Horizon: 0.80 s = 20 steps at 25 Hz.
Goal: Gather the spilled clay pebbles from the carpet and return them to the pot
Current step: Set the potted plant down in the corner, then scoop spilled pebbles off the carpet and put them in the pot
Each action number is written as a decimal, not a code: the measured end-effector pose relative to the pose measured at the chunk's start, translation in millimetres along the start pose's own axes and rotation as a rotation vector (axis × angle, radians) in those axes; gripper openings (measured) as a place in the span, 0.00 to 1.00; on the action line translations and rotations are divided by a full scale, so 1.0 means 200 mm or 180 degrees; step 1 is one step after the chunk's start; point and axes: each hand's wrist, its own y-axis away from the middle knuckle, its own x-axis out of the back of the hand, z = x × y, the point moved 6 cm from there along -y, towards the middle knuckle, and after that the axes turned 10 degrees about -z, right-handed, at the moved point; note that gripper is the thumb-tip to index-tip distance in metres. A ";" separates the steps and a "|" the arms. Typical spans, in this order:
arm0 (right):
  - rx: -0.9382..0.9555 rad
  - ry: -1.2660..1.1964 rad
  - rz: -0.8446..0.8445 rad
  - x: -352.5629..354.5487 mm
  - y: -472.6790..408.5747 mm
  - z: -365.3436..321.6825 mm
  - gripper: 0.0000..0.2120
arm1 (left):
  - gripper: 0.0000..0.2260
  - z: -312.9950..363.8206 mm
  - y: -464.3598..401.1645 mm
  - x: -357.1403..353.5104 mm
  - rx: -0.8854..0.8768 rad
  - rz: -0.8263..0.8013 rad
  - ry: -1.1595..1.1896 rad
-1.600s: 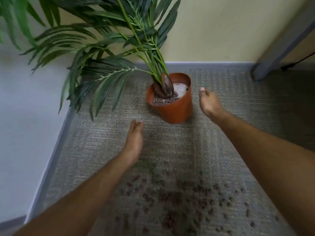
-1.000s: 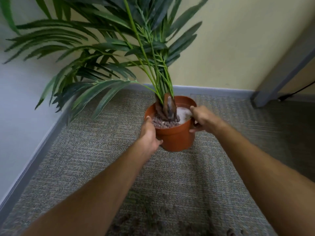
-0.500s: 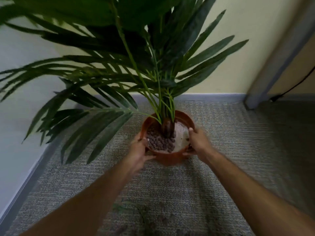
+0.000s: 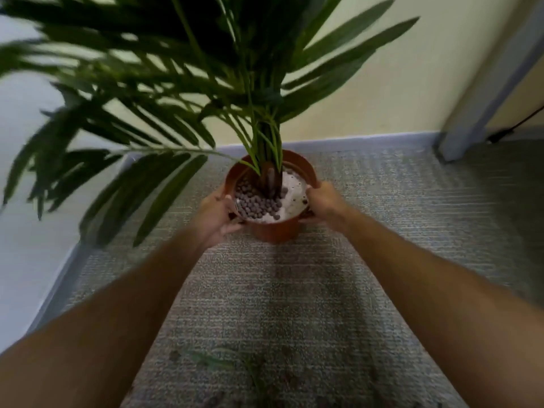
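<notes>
1. Left hand (image 4: 216,214) and right hand (image 4: 322,201) grip opposite sides of the pot (image 4: 273,231).
2. Pebbles (image 4: 256,203) partly fill it; spilled ones blurred, nearer the camera than pot.
3. Step: positioning pot. Next: set down, scoop.

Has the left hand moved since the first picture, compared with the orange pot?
Yes. The left hand went forward from the carpet to the orange pot and now grips its left rim.
</notes>
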 end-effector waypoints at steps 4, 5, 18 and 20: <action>-0.0179 0.0254 0.0174 0.01 -0.05 0.00 0.16 | 0.17 -0.01 -0.04 0.00 0.0020 0.0134 -0.0208; -0.0178 0.0362 0.0226 0.01 -0.04 0.00 0.17 | 0.17 -0.01 -0.04 0.00 0.0017 0.0218 -0.0270; 0.0137 0.3002 -0.0644 0.14 0.54 0.39 0.31 | 0.26 -0.48 0.60 -0.03 -0.0057 -0.0993 -0.3025; 0.0000 0.3686 -0.0879 0.18 0.71 0.46 0.29 | 0.28 -0.56 0.70 -0.05 0.0006 -0.1202 -0.3410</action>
